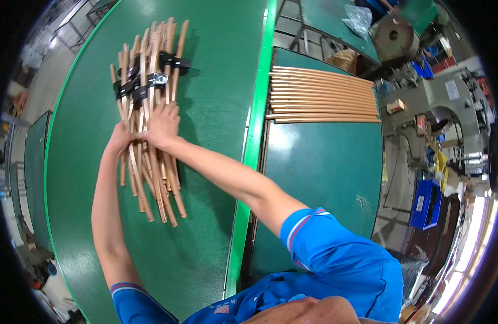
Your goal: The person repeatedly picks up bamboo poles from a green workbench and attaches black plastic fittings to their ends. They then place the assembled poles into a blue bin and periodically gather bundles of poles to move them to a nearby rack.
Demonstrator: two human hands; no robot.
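Observation:
A loose bundle of thin, light-brown wooden rods (pixel 154 183) lies lengthwise on the green table, its ends uneven and fanned apart. Several black bands or clips (pixel 157 80) sit on the rods in their far half; their exact kind is hard to make out. My left hand (pixel 120 137) grips the bundle's left side around the middle. From the right, my right hand (pixel 162 124) is laid over the same stretch with its fingers curled across the rods. The two hands meet at the thumbs, and the rods pass beneath and between them.
On a lower dark-green table (pixel 319 167) at the right, a row of similar wooden rods (pixel 324 97) lies side by side. A bright green edge (pixel 254 135) separates the two surfaces. Beyond stand a sewing-type machine (pixel 459 102) and a blue bin (pixel 426 203).

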